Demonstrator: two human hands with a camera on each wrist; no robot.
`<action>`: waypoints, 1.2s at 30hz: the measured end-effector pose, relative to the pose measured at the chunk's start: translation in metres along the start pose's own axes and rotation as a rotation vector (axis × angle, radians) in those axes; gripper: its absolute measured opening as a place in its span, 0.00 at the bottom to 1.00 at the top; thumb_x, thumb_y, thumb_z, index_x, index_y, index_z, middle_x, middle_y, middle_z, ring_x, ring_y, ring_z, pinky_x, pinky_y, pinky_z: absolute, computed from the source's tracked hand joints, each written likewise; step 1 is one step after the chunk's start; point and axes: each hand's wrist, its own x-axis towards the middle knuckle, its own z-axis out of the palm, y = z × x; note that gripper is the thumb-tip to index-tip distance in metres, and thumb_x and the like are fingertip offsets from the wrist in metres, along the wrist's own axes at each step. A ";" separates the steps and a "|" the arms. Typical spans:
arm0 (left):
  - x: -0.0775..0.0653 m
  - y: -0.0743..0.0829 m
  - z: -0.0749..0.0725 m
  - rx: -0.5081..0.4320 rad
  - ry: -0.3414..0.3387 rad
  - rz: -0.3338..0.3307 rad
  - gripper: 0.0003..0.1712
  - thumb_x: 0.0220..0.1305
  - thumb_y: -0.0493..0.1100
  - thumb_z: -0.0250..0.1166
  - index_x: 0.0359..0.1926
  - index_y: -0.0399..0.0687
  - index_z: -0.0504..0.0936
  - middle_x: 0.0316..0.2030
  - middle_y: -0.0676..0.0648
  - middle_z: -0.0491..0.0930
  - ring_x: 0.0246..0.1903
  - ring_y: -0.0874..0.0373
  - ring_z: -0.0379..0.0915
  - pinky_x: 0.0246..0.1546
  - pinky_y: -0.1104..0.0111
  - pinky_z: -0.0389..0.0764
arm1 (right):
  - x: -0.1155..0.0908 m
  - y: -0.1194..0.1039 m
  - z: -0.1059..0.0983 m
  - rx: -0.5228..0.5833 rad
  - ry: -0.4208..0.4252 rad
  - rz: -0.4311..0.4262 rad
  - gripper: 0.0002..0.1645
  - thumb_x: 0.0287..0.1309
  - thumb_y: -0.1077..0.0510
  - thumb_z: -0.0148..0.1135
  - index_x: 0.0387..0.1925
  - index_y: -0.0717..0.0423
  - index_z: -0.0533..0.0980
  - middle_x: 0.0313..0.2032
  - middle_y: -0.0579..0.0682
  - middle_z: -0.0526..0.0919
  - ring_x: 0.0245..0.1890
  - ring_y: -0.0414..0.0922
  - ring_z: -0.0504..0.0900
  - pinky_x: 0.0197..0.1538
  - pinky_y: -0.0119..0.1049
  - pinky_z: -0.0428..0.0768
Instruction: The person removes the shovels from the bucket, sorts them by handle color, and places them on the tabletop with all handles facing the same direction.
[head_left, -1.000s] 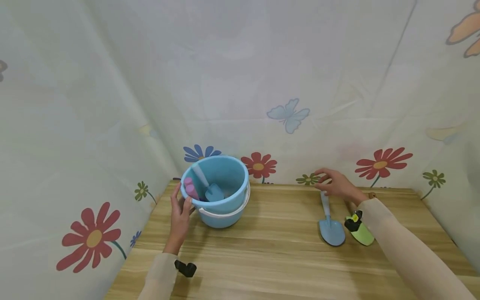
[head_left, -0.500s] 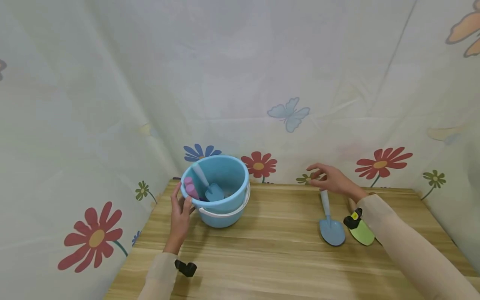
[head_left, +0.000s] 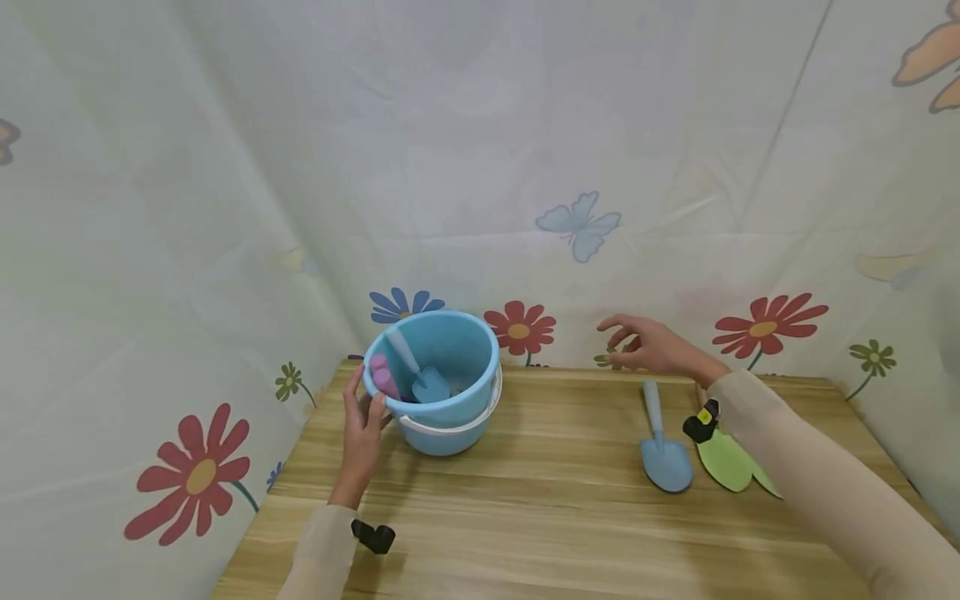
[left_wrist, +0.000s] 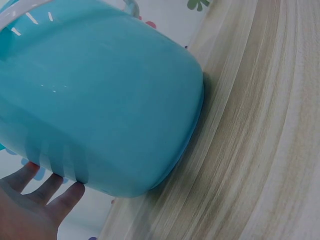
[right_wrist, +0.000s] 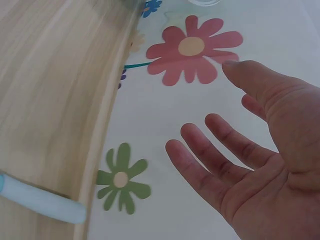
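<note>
A light-blue bucket (head_left: 450, 425) with a white handle (head_left: 450, 429) stands upright at the table's back left. Inside lie a small blue shovel (head_left: 430, 385) and two pink-purple handles (head_left: 386, 382). My left hand (head_left: 362, 437) touches the bucket's left side near the rim; in the left wrist view its straight fingers (left_wrist: 66, 201) press lightly against the outer wall. My right hand (head_left: 651, 346) hovers empty near the back edge, fingers relaxed and spread. Below it lies a blue shovel (head_left: 666, 464) with a pale handle (right_wrist: 45, 202), untouched.
Beside the blue shovel lies a green blade (head_left: 723, 462), with another green blade (head_left: 765, 479) partly hidden by my right sleeve (head_left: 795, 467). A flower-printed cloth (head_left: 577, 158) hangs right behind the wooden table (head_left: 540, 517) and along its sides.
My right hand has moved left and slightly up, away from the blue shovel's handle, uncovering more of it and the green blades. The left hand stays at the bucket.
</note>
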 end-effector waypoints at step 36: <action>-0.003 0.036 0.003 -0.004 -0.037 -0.044 0.36 0.81 0.43 0.50 0.81 0.53 0.46 0.77 0.40 0.54 0.74 0.38 0.55 0.61 0.35 0.69 | 0.070 -0.087 0.003 -0.146 -0.177 -0.127 0.37 0.61 0.55 0.74 0.69 0.47 0.70 0.56 0.56 0.81 0.48 0.53 0.86 0.50 0.47 0.86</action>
